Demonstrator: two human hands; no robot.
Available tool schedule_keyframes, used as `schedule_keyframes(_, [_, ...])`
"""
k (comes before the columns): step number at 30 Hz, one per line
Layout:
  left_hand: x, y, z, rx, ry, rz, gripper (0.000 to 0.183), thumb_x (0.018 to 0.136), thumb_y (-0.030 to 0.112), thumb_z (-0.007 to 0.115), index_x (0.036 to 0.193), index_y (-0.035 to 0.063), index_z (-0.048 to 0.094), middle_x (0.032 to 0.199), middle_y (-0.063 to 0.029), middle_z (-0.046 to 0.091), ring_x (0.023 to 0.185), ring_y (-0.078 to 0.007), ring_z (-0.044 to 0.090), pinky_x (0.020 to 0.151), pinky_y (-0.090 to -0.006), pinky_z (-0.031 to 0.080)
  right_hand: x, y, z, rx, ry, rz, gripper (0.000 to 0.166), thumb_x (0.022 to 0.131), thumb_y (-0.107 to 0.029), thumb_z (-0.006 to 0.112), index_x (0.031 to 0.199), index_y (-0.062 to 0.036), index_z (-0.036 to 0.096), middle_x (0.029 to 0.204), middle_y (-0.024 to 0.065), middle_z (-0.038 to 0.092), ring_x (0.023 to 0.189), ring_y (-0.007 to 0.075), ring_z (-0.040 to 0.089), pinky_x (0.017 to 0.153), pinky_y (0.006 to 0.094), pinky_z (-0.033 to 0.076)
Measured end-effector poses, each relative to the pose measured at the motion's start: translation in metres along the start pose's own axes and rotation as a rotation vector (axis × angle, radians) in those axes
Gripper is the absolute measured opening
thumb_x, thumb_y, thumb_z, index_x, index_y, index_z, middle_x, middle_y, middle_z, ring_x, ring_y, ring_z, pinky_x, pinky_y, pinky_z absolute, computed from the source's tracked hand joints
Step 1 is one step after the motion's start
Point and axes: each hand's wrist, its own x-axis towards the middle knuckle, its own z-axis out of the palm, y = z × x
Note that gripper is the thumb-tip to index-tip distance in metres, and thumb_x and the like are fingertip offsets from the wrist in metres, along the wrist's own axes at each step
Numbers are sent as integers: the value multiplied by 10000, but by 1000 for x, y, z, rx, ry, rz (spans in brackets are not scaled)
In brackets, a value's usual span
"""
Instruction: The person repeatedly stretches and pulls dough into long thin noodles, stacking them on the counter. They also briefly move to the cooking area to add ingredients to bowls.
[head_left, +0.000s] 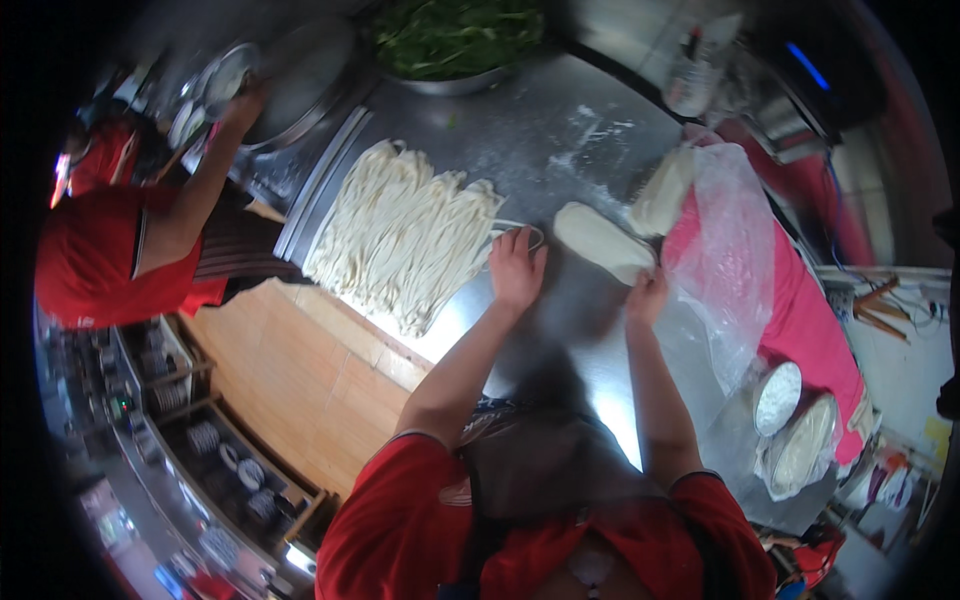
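On the steel worktop (525, 127) lies a wide heap of long pulled noodles (405, 232). My left hand (517, 270) is at the heap's right edge, fingers spread downward, beside a loose noodle strand (534, 234); whether it grips any strand is unclear. A flat oblong slab of dough (604, 241) rests to the right of that hand. My right hand (646, 296) has its fingers closed on the near right end of this slab. Another dough piece (664, 191) sits behind it, partly under clear plastic film (731, 225).
Pink cloth (806, 300) covers the right side. A bowl of white powder (778, 399) and a plastic-wrapped container (802, 450) stand nearer. A metal basin of leafy greens (457, 45) is at the back. At left, a co-worker in red (150, 240) reaches over a large pot (307, 90).
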Motion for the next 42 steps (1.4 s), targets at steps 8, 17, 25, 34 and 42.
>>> schedule_keyframes(8, [20, 37, 91, -1, -133, -27, 627, 790, 255, 636, 1292, -27, 386, 1293, -257, 412, 1216, -410, 357, 1021, -476, 293, -24, -60, -17, -45, 212, -196, 491, 779, -167, 610, 1230, -26, 474, 1143, 202, 548, 1068, 366, 504, 920, 435, 392])
schedule_keyframes(17, [-20, 28, 67, -696, -199, -640, 365, 856, 207, 613, 1150, 23, 500, 1210, -161, 480, 1087, -277, 480, 918, -388, 382, 4, -85, -40, 358, 43, -37, 97, 791, -53, 615, 882, -33, 591, 815, 128, 605, 722, 266, 608, 627, 337, 486])
schedule_keyframes(25, [5, 59, 12, -1791, -354, -1121, 383, 912, 318, 554, 1196, 71, 486, 1157, -83, 570, 1077, -210, 545, 925, -343, 446, -56, -152, -120, 1156, -212, 113, 64, 886, -30, 563, 936, -66, 548, 803, -38, 533, 699, 24, 483, 607, 159, 382])
schedule_keyframes(34, [-60, 11, 56, -415, -313, -334, 316, 794, 28, 633, 1097, 18, 543, 940, -97, 605, 833, -219, 575, 705, -323, 477, -61, 33, -98, 134, -56, 59, 224, 777, -104, 596, 997, -58, 597, 887, 137, 599, 818, 281, 592, 744, 365, 473])
schedule_keyframes(42, [19, 39, 85, 139, -251, -68, 585, 811, 250, 580, 1277, -45, 386, 1263, -251, 441, 1181, -390, 414, 1015, -436, 333, -1, -40, -26, -22, 87, -214, 394, 772, -101, 561, 1153, -5, 521, 1142, 222, 532, 1010, 400, 508, 850, 468, 417])
